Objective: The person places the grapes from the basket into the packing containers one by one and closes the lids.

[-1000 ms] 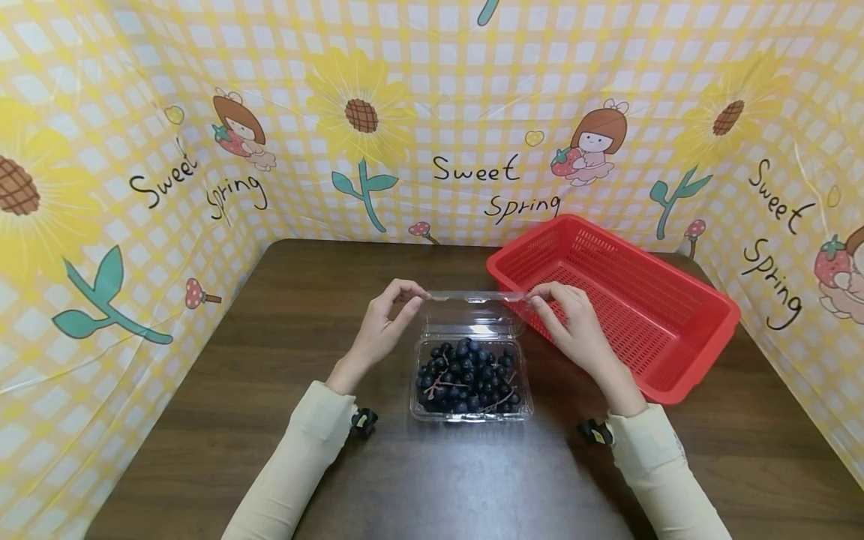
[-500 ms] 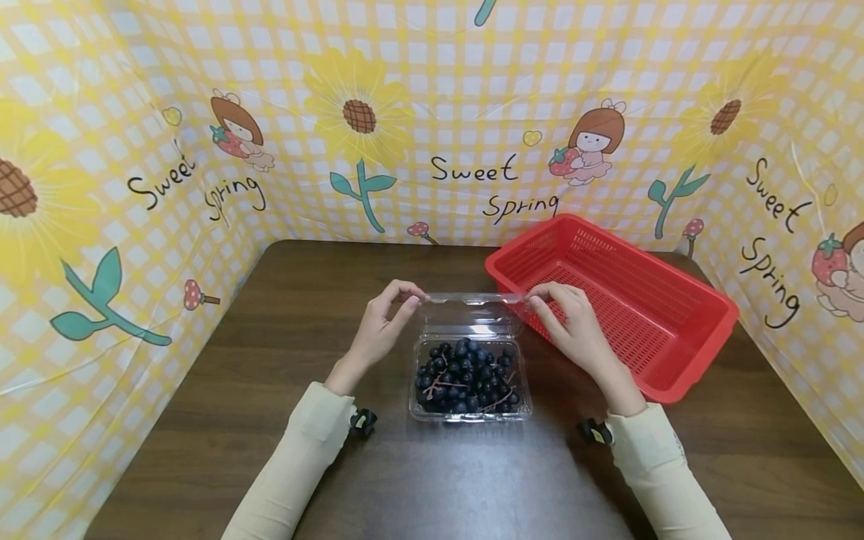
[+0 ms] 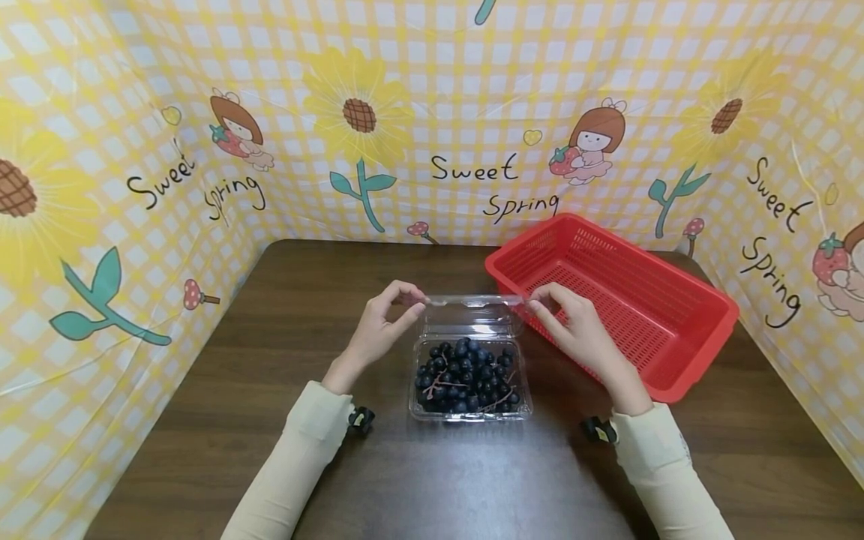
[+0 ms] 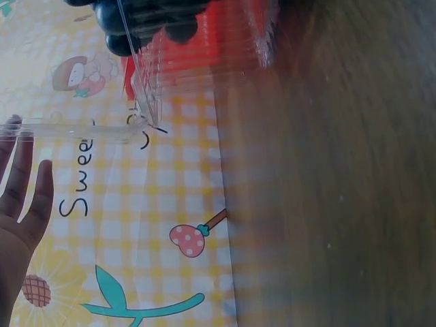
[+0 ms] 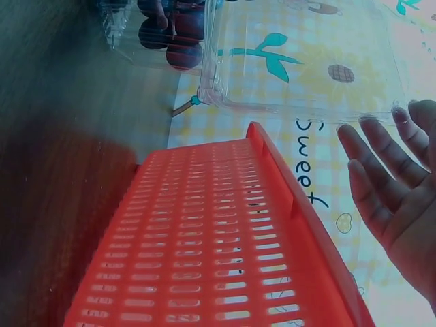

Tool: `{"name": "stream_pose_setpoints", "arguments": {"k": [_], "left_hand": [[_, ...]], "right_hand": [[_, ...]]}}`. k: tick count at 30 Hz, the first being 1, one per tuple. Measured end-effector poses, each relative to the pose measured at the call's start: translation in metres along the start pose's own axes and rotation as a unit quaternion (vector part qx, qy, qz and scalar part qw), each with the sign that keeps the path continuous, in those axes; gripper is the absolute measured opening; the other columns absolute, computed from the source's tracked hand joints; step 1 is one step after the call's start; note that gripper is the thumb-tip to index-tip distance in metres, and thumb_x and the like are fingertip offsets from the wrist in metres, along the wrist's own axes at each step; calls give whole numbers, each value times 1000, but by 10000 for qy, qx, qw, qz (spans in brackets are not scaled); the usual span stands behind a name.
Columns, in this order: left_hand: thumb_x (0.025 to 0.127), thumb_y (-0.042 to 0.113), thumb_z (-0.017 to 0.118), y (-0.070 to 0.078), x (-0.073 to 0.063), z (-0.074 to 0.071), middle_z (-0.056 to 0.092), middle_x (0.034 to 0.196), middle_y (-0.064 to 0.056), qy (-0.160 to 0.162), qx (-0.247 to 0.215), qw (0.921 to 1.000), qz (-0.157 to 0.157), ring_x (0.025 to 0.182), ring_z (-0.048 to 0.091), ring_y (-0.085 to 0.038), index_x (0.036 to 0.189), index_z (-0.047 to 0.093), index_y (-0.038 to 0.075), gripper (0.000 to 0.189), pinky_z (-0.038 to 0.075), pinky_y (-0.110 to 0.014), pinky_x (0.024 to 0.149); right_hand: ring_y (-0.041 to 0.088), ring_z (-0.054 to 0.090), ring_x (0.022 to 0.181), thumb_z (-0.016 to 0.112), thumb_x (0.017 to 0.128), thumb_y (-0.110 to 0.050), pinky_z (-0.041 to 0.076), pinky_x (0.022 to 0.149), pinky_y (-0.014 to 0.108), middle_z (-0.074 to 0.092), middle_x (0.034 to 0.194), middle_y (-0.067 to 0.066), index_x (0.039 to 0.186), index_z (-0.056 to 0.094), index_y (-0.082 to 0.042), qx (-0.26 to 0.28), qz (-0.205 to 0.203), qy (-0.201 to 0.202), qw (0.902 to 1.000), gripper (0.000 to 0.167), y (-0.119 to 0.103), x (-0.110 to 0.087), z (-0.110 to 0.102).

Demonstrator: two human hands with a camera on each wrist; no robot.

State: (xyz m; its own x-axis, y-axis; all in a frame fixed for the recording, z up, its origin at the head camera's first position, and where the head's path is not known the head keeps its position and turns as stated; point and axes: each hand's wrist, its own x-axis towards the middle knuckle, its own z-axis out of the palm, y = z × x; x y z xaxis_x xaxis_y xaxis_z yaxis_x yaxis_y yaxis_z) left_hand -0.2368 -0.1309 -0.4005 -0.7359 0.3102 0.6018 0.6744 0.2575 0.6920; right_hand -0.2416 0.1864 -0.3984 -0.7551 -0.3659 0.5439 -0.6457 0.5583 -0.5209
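Note:
A clear plastic clamshell box [image 3: 470, 418] stands in the middle of the table, its hinged lid [image 3: 472, 319] raised upright at the back. Dark blue-black grapes [image 3: 466, 375] with thin reddish stems fill the base. My left hand [image 3: 383, 322] pinches the lid's left upper corner between thumb and forefinger. At the opposite corner my right hand [image 3: 570, 322] does the same. In the left wrist view, fingers [image 4: 24, 184] reach up to the lid edge [image 4: 68, 129]. Fingertips of the right hand [image 5: 402, 184] meet the lid's side in the right wrist view.
A red slotted plastic basket [image 3: 725, 319] stands slantwise at the back right, close beside the right hand and forearm. Checked cloth [image 3: 472, 97] with printed flowers walls off the back and sides of the dark wooden table [image 3: 256, 420].
The lid's top edge has come down very slightly, with both hands holding its corners throughout. Box base, grapes and basket have stayed in place.

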Motion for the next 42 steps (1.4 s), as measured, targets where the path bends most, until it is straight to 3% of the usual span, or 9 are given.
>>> {"name": "stream_pose_setpoints", "arguments": {"k": [3, 10, 25, 30, 42], "left_hand": [[86, -2, 60, -1, 0, 0, 63, 95, -14, -3, 67, 10000, -19, 88, 58, -17, 100, 55, -2, 15, 47, -51, 78], [80, -4, 68, -2, 1, -1, 64, 93, -12, 6, 246, 9995, 177, 84, 60, -19, 99, 56, -1, 22, 50, -41, 77], [77, -8, 69, 3, 2, -6, 65, 91, -13, -126, 387, 9987, 323, 81, 61, -23, 97, 58, -3, 24, 50, -32, 77], [77, -9, 69, 3, 3, -7, 65, 92, -13, -194, 387, 9986, 301, 82, 61, -23, 98, 58, -3, 25, 50, -34, 78], [77, -8, 69, -1, 2, -9, 64, 93, -13, -314, 396, 9983, 274, 84, 60, -24, 100, 57, -2, 27, 50, -36, 79]], "right_hand": [[8, 55, 76, 67, 86, -17, 54, 68, 29, 64, 90, -4, 101, 59, -15, 5, -52, -20, 10000, 17, -1, 0, -1], [6, 57, 77, 71, 82, -15, 55, 67, 31, 63, 90, -4, 100, 58, -15, 80, -239, -75, 9997, 21, -1, 1, -2], [7, 60, 81, 74, 78, -8, 56, 70, 34, 63, 92, -4, 100, 56, -15, 136, -244, -170, 9995, 30, 2, 1, -1], [8, 61, 80, 76, 74, -1, 56, 69, 34, 63, 92, -2, 100, 55, -13, 141, -273, -165, 9994, 36, 3, 2, 0], [14, 63, 82, 75, 75, -3, 56, 72, 39, 63, 95, 2, 102, 51, -14, 28, -12, -271, 9996, 38, 3, 1, 3]]}}
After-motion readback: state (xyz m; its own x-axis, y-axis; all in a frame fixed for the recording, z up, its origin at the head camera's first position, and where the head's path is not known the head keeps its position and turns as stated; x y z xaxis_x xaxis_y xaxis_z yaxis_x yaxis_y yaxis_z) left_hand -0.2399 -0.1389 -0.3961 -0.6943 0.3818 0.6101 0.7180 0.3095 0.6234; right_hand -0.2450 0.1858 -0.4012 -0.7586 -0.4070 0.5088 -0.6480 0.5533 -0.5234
